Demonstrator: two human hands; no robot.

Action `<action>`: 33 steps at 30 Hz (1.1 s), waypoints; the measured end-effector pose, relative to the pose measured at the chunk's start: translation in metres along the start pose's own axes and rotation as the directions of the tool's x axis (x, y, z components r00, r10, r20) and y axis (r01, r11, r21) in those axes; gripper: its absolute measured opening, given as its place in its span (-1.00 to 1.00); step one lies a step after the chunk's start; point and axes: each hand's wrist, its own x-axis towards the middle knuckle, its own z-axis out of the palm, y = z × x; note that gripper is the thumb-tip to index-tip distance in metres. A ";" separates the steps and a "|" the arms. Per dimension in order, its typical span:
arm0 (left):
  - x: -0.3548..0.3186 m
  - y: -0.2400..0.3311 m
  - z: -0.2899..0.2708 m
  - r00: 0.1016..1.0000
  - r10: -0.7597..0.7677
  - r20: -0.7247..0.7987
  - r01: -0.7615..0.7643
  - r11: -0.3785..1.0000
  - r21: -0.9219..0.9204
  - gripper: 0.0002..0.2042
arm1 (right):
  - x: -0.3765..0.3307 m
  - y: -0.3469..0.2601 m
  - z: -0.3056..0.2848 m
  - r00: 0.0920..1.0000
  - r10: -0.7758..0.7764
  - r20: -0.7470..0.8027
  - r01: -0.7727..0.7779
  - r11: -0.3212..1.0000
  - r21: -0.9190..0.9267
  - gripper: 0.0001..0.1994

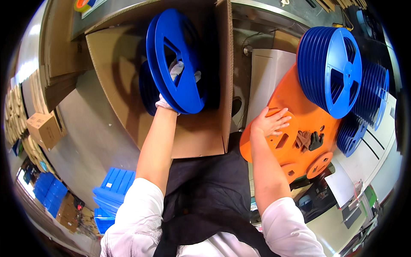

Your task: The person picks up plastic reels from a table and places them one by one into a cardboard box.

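Observation:
In a large cardboard box [188,139] in front of me, my left hand [162,103], in a pale glove, is closed on a blue plastic reel [188,81]. Its gloved fingertips show through a cut-out in the reel's flange. The reel stands on edge, tilted, and more blue reels [147,92] sit partly hidden behind it in the box. My right hand [270,123] looks bare and lies with fingers spread on an orange round disc [282,143] of the turntable-like orange plate [291,96]. Nothing is held in it.
A stack of blue reels [327,70] stands on the orange plate's far right, with further reels [372,94] behind. Dark and brown gloves [309,140] lie on the plate. Blue crates [115,186] and a small carton [44,129] are at the left. A white machine cabinet [269,68] adjoins the box.

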 end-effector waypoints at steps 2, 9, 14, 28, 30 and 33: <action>0.014 -0.003 -0.005 0.998 -0.059 0.028 0.059 0.998 -0.005 -0.43 | 0.000 -0.001 -0.003 1.000 -0.014 0.012 0.014 0.999 0.030 -0.22; 0.050 -0.026 -0.042 0.970 0.022 -0.241 0.012 0.990 0.138 -0.41 | 0.001 0.000 0.000 0.999 -0.043 0.017 0.042 0.999 0.029 -0.19; -0.030 -0.053 -0.036 0.947 -0.017 -0.321 0.129 0.935 0.330 -0.24 | 0.001 -0.002 -0.006 0.999 -0.051 0.007 0.051 0.998 0.042 -0.17; -0.257 -0.141 -0.083 0.823 -0.175 -0.541 0.413 0.838 0.357 -0.48 | 0.031 0.029 -0.063 0.919 -0.357 0.165 0.057 0.536 0.842 -0.14; -0.268 -0.149 -0.085 0.816 -0.162 -0.555 0.414 0.833 0.366 -0.49 | 0.064 0.019 -0.134 0.760 -0.608 -0.231 0.584 0.482 0.653 -0.16; -0.275 -0.163 -0.101 0.817 -0.129 -0.562 0.402 0.826 0.395 -0.51 | 0.148 -0.014 -0.184 0.571 -0.656 -0.494 0.821 0.466 0.331 -0.21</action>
